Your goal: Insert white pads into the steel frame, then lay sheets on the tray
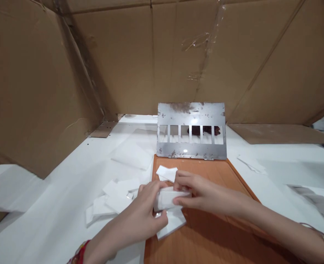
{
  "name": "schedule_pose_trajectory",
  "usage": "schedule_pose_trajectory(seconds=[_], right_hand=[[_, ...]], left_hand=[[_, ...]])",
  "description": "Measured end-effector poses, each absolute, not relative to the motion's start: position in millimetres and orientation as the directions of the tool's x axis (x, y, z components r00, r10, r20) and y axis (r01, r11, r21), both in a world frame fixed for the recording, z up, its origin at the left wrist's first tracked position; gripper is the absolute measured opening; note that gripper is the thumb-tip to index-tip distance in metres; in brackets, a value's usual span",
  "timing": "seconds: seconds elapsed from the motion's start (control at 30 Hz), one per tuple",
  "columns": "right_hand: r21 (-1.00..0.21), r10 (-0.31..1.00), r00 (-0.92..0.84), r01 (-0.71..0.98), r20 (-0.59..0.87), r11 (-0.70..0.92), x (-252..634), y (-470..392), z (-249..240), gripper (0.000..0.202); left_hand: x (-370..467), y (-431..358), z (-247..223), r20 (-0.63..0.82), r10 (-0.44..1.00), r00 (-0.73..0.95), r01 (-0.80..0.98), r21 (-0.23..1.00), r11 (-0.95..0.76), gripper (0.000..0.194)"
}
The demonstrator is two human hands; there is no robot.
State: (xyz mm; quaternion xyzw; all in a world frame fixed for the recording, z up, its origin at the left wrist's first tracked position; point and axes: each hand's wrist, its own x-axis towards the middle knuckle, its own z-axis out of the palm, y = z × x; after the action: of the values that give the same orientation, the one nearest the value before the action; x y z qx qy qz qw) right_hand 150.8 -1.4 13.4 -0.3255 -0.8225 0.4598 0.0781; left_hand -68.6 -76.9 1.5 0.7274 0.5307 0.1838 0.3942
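Both hands meet over an orange-brown board point(206, 238), gripping a small white rectangular piece point(165, 199) that looks like a folded paper box or packet. My left hand point(148, 209) wraps its left end, thumb below and fingers above. The other end is pinched between the thumb and curled fingers of my right hand point(190, 190). Beneath them a flat white sheet point(173, 223) lies on the board. Just beyond the fingers rests another white folded piece point(166, 172). Blur hides the finer detail of the held piece.
A metal plate point(192, 150) with a row of rectangular slots stands hinged at the board's far edge, a dark object point(196, 130) behind it. White cards point(117, 196) lie heaped on the left of the white table point(68, 205). Cardboard walls point(128, 58) enclose the back and sides.
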Motion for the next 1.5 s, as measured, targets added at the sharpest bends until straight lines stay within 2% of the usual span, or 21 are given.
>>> schedule_pose_trajectory(seconds=[0.1,0.23,0.4,0.57,0.8,1.03,1.2,1.3,1.37,1.5], right_hand=[[-0.776,0.617,-0.779,0.455,-0.109,0.437,147.2,-5.8,5.2,0.017],[-0.726,0.662,-0.747,0.488,-0.060,0.485,145.4,-9.2,4.4,0.030],[-0.861,0.588,-0.770,0.454,-0.248,0.231,153.4,-10.0,6.7,0.038],[-0.944,0.623,-0.763,0.309,-0.172,0.117,154.4,-15.7,-9.2,0.034],[-0.986,0.642,-0.749,0.130,-0.164,-0.100,140.5,-25.3,-23.4,0.047],[-0.987,0.642,-0.761,-0.014,-0.093,-0.160,132.8,-26.4,-33.1,0.048],[-0.987,0.642,-0.763,-0.033,-0.076,-0.156,131.1,-28.2,-35.4,0.048],[-0.993,0.661,-0.748,-0.021,-0.059,-0.112,131.8,-27.0,-31.3,0.044],[-0.996,0.660,-0.748,0.031,-0.075,-0.078,133.3,-25.4,-26.5,0.042],[-0.986,0.648,-0.753,0.164,-0.115,0.016,137.7,-21.9,-18.1,0.038]], left_hand=[[-68.9,-78.8,1.8,-0.142,0.919,0.367,0.611,0.782,-0.124,0.044],[-68.9,-80.0,-4.6,-0.080,0.934,0.348,0.575,0.805,-0.145,0.030],[-69.6,-75.4,-11.7,0.014,0.945,0.327,0.523,0.830,-0.193,0.022],[-65.3,-74.0,-14.9,0.018,0.952,0.304,0.503,0.846,-0.177,0.019],[-58.7,-78.9,-27.6,0.003,0.963,0.270,0.338,0.936,-0.097,0.053],[-53.7,-80.8,-35.6,-0.013,0.964,0.265,0.139,0.990,-0.025,0.065],[-50.5,-82.6,-29.2,-0.025,0.961,0.275,0.170,0.985,-0.023,0.058],[-50.8,-82.3,-25.9,0.014,0.965,0.264,0.257,0.963,-0.084,0.048],[-52.4,-81.4,-26.0,0.043,0.967,0.249,0.324,0.938,-0.126,0.040],[-56.0,-79.3,-29.7,0.000,0.973,0.229,0.385,0.919,-0.091,0.030]])
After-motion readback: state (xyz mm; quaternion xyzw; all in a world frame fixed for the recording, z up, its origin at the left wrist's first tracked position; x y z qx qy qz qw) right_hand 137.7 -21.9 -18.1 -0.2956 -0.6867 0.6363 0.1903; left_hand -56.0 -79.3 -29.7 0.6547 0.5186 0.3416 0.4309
